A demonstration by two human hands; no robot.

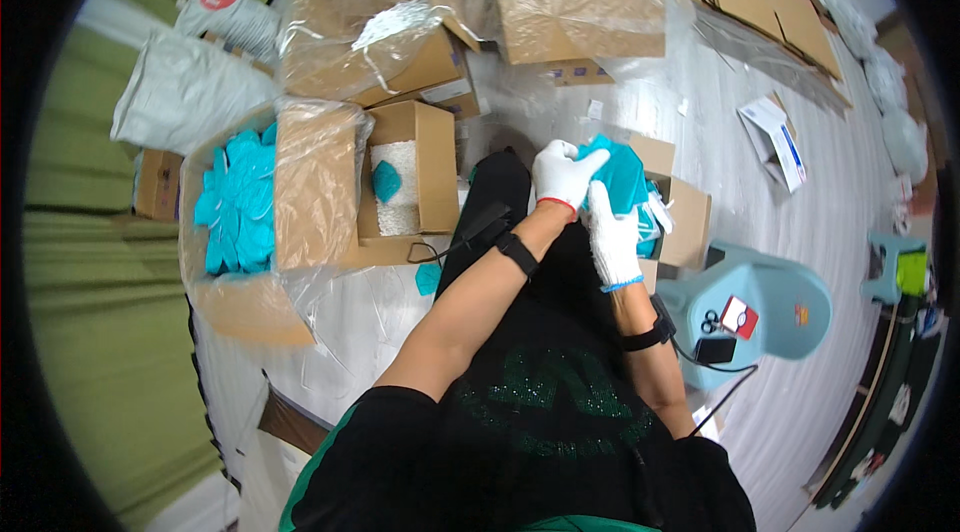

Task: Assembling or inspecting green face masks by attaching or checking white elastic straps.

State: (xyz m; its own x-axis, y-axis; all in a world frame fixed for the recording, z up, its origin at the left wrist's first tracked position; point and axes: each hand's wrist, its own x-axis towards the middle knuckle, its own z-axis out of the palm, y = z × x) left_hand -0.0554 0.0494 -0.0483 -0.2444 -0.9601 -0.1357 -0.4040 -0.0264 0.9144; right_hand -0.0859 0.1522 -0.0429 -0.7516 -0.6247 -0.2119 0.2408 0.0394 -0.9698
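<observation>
Apparently at a straightening step, with a teal cloth (624, 174) held up in both hands, just over the left side of a small open box (688, 222) holding more teal pieces (647, 229) and white straps (660, 211). Pinched at its upper left edge between thumb and fingertips of the white-gloved left hand (562, 175); gripped lower down by the right hand (614, 238), thumb pointing up along the near edge, fingers mostly hidden. Calling next, by the look of it, for a steady pinch at both edges and some care not to snag the straps. Slanting from upper left to lower right along the long axis, free end toward the box; hard to be sure, though, given the blur and covering hands.
</observation>
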